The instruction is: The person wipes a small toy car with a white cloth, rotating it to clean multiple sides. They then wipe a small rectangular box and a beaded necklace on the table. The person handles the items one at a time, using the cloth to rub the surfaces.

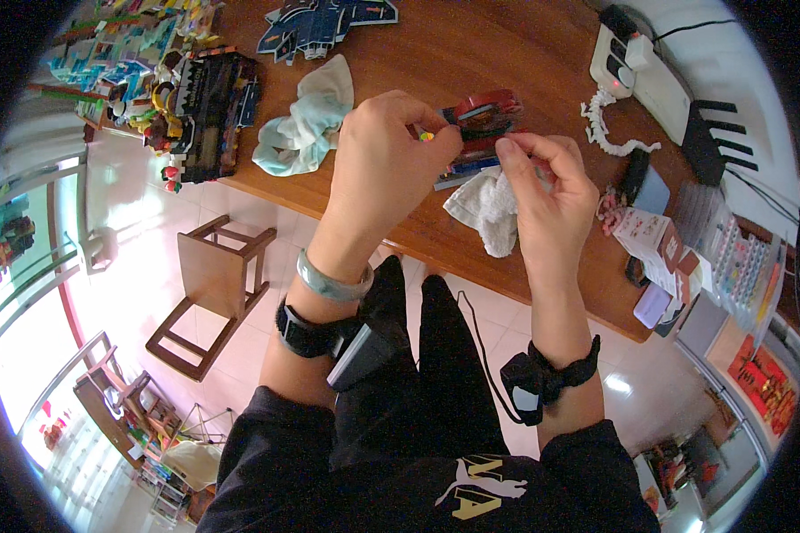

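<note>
My left hand [390, 160] is above the wooden table [440, 40], its thumb and index finger curled together beside a red and dark object [487, 110] that looks like a rounded case or toy. My right hand [553, 180] is just right of that object, thumb tip against the fingers. Anything thin or small pinched in either hand is too unclear to make out. Below the red object lie flat bluish items [467, 170], partly hidden. A crumpled white cloth [490, 210] sits at the left edge of my right hand. A white and pale green cloth [307, 120] lies left of my left hand.
A blue model jet [320, 23] lies at the table's far side. Toy figures and a black toy structure [210, 113] crowd the left end. To the right are a power strip [613, 63], a white articulated toy [603, 123] and small boxes [647, 236]. A wooden chair [217, 273] stands on the floor.
</note>
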Action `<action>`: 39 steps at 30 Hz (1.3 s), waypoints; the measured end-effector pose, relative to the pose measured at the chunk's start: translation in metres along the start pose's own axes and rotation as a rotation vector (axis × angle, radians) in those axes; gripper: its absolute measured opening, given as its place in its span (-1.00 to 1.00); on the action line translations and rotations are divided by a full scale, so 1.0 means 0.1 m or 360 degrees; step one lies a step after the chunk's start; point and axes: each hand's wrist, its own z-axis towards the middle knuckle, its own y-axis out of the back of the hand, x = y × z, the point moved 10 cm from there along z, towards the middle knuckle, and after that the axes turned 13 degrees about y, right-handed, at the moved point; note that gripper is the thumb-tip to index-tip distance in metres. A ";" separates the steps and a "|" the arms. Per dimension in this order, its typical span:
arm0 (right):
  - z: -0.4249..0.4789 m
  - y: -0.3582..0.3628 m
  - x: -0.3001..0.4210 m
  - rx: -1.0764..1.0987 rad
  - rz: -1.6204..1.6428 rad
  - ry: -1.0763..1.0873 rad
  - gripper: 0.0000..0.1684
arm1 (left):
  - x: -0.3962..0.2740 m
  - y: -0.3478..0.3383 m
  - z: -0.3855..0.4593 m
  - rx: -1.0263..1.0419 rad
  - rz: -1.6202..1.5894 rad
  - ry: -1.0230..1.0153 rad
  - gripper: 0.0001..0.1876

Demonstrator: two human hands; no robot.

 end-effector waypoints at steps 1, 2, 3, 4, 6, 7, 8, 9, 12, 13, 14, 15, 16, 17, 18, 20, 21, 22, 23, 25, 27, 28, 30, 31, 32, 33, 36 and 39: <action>0.00 0.02 -0.01 -0.0018 0.0016 0.0015 -0.88 | 0.00 -0.01 0.01 0.0009 -0.0029 0.0006 -0.87; 0.00 0.04 -0.02 -0.0036 0.0032 0.0029 -0.88 | 0.02 -0.02 0.02 0.0028 -0.0078 0.0027 -0.87; 0.00 0.05 -0.03 -0.0053 0.0055 0.0044 -0.89 | 0.06 -0.02 0.02 0.0043 -0.0121 0.0050 -0.86; -0.02 0.08 -0.06 -0.0062 0.0051 0.0009 -0.88 | 0.09 -0.01 0.03 0.0058 -0.0164 0.0074 -0.86; -0.06 0.16 -0.13 -0.0079 0.0041 -0.0059 -0.87 | 0.13 0.01 0.00 0.0060 -0.0206 0.0126 -0.87; -0.08 0.21 -0.17 -0.0133 0.0083 -0.0096 -0.86 | 0.16 0.02 -0.01 0.0061 -0.0229 0.0153 -0.87; -0.11 0.27 -0.21 -0.0187 0.0125 -0.0133 -0.85 | 0.22 0.01 -0.01 0.0076 -0.0331 0.0164 -0.87; -0.13 0.33 -0.26 -0.0240 0.0171 -0.0171 -0.84 | 0.32 0.01 0.00 0.0089 -0.0430 0.0177 -0.85; -0.25 0.50 -0.38 -0.0073 -0.0272 -0.0051 -0.73 | 0.45 0.06 -0.05 0.0139 -0.0647 0.0118 -0.68; -0.29 0.55 -0.42 -0.0028 -0.0446 0.0015 -0.70 | 0.47 0.07 -0.08 0.0163 -0.0710 0.0080 -0.58; -0.39 0.50 -0.50 0.0094 -0.0531 0.0187 -0.55 | 0.51 0.00 -0.11 0.0262 -0.0664 0.0064 -0.49; -0.44 0.40 -0.49 0.0209 -0.0605 0.0210 -0.51 | 0.57 -0.07 -0.15 0.0354 -0.0613 0.0049 -0.38; -0.52 0.28 -0.47 0.0325 -0.0680 0.0231 -0.48 | 0.63 -0.16 -0.20 0.0447 -0.0561 0.0035 -0.27; -0.59 0.16 -0.45 0.0440 -0.0754 0.0251 -0.44 | 0.68 -0.24 -0.22 0.0466 -0.0500 0.0015 -0.20; -0.67 0.05 -0.47 0.0553 -0.0864 0.0271 -0.42 | 0.68 -0.33 -0.22 0.0484 -0.0438 0.0000 -0.14; -0.82 -0.14 -0.56 0.0780 -0.1083 0.0309 -0.38 | 0.69 -0.50 -0.24 0.0478 -0.0288 -0.0067 -0.05; -0.86 -0.16 -0.60 0.0790 -0.1052 0.0326 -0.39 | 0.74 -0.55 -0.23 0.0457 -0.0252 -0.0067 -0.06; -0.88 -0.16 -0.64 0.0799 -0.1021 0.0343 -0.40 | 0.78 -0.59 -0.21 0.0435 -0.0216 -0.0069 -0.07; -0.90 -0.14 -0.68 0.0809 -0.0991 0.0360 -0.41 | 0.83 -0.62 -0.19 0.0414 -0.0180 -0.0071 -0.09; -0.89 0.00 -0.77 0.0703 -0.0794 0.0277 -0.43 | 0.84 -0.66 -0.12 0.0442 -0.0042 -0.0049 -0.13; -0.86 0.13 -0.77 0.0535 -0.0639 0.0176 -0.44 | 0.86 -0.67 -0.07 0.0432 0.0036 -0.0047 -0.19; -0.83 0.19 -0.73 0.0420 -0.0581 0.0116 -0.44 | 0.87 -0.66 -0.06 0.0408 0.0045 -0.0055 -0.23; -0.78 0.20 -0.61 0.0211 -0.0537 0.0067 -0.42 | 0.90 -0.68 -0.04 0.0364 0.0110 -0.0054 -0.30; -0.77 0.06 -0.56 0.0255 -0.0622 0.0194 -0.40 | 0.90 -0.69 -0.03 0.0337 0.0169 -0.0048 -0.34; -0.83 -0.09 -0.54 0.0391 -0.0753 0.0206 -0.39 | 0.90 -0.71 -0.02 0.0311 0.0228 -0.0042 -0.38; -0.89 -0.24 -0.52 0.0530 -0.0874 0.0221 -0.39 | 0.89 -0.69 -0.02 0.0278 0.0247 -0.0053 -0.40; -0.99 -0.26 -0.49 0.0697 -0.0794 0.0227 -0.42 | 0.87 -0.67 -0.03 0.0214 0.0249 -0.0104 -0.46; -1.04 -0.03 -0.55 0.0714 -0.0781 0.0227 -0.45 | 0.86 -0.65 -0.01 0.0193 0.0144 -0.0159 -0.50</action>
